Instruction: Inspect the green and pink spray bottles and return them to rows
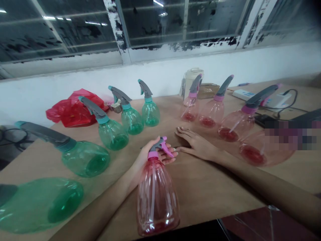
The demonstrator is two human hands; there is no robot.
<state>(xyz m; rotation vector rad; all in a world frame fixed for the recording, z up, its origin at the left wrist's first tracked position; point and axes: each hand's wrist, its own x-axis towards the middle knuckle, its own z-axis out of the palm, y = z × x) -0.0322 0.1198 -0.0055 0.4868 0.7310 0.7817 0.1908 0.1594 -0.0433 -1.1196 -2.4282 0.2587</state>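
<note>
My left hand point(150, 157) grips the grey and pink trigger head of a pink spray bottle point(156, 197), which stands near the front edge of the wooden table point(200, 187). My right hand point(197, 143) lies flat on the table just right of that head, fingers stretched out and holding nothing. Several green spray bottles point(112, 132) curve away on the left. On the right stands a row of several pink spray bottles point(213, 112).
A red plastic bag point(74, 110) lies at the back left by the wall. A white jar point(192, 78), a power strip point(265, 97) and black cables sit at the back right. Windows run along the far wall.
</note>
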